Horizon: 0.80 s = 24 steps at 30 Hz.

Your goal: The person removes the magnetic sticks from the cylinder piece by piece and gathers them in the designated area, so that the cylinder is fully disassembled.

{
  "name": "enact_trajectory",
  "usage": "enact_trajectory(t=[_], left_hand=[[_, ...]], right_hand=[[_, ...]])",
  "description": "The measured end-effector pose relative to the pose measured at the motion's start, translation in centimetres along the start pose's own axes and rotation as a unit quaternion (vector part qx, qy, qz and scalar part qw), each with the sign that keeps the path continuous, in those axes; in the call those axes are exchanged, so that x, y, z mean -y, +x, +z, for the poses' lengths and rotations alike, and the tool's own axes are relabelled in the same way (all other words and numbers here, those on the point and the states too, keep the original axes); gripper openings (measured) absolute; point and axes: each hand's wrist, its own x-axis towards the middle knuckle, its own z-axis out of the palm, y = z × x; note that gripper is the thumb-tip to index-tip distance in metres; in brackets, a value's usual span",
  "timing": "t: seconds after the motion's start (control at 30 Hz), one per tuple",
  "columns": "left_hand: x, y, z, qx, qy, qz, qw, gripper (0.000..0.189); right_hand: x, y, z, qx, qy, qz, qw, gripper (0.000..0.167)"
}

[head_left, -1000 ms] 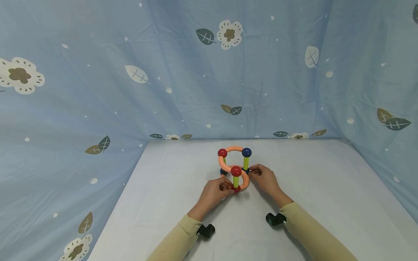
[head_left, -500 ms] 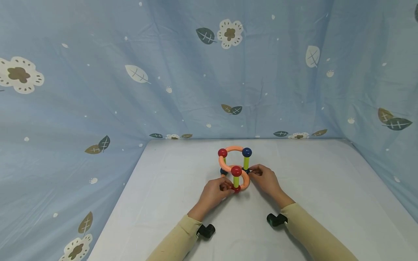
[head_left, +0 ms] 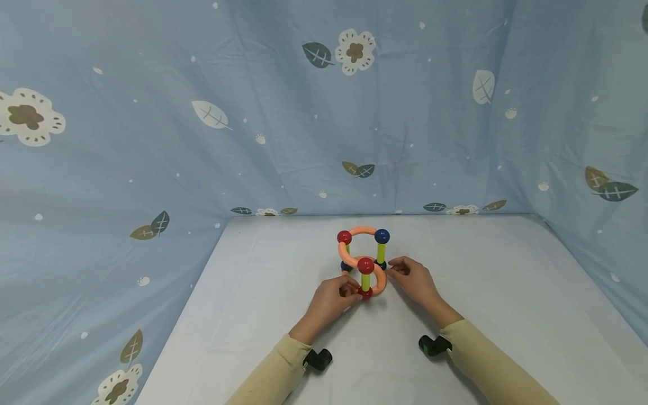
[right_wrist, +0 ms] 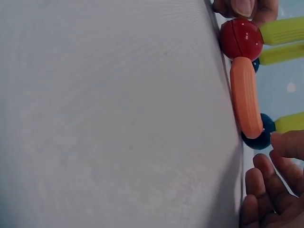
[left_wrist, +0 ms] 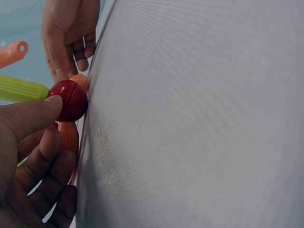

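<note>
A toy frame of balls and rods stands on the table, with yellow-green rods (head_left: 381,253) upright between two levels of orange curved rods (right_wrist: 245,97). On its upper level sit two red balls (head_left: 365,266) and a blue ball (head_left: 382,236). My left hand (head_left: 329,301) pinches the lower front red ball (left_wrist: 71,100), thumb on its near side. My right hand (head_left: 412,278) is beside the lower right blue ball (right_wrist: 267,126), its thumb and fingers spread apart. No curved rod joins the upper front red ball to the upper blue ball.
The white-covered table (head_left: 263,259) reaches back to a blue patterned curtain (head_left: 283,140), which also lines the sides. A black wrist camera sits at the left cuff (head_left: 318,360) and another at the right cuff (head_left: 434,346).
My right hand has let go of the lower right blue ball and drawn back slightly to the right. The left hand and the frame have stayed in place.
</note>
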Motion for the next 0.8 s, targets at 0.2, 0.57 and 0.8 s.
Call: enact_trajectory(t=[0.2,0.57,0.8], left_hand=[[0.4,-0.1,-0.2,-0.008,0.01,0.003,0.9999,0.018],[0.7,-0.7,-1.1,-0.048,0.038,0.027,0.9978,0.022],[0.8,-0.9,-1.7,-0.08,0.052,0.035,0.9948,0.033]], right_hand=[[0.4,-0.6,-0.5,0.008,-0.004,-0.004,1.0,0.027],[0.5,-1.6,-1.2,0.016,-0.02,-0.024,0.9994,0.03],[1.1,-2.5,-1.6,0.015,-0.016,-0.039,0.999,0.03]])
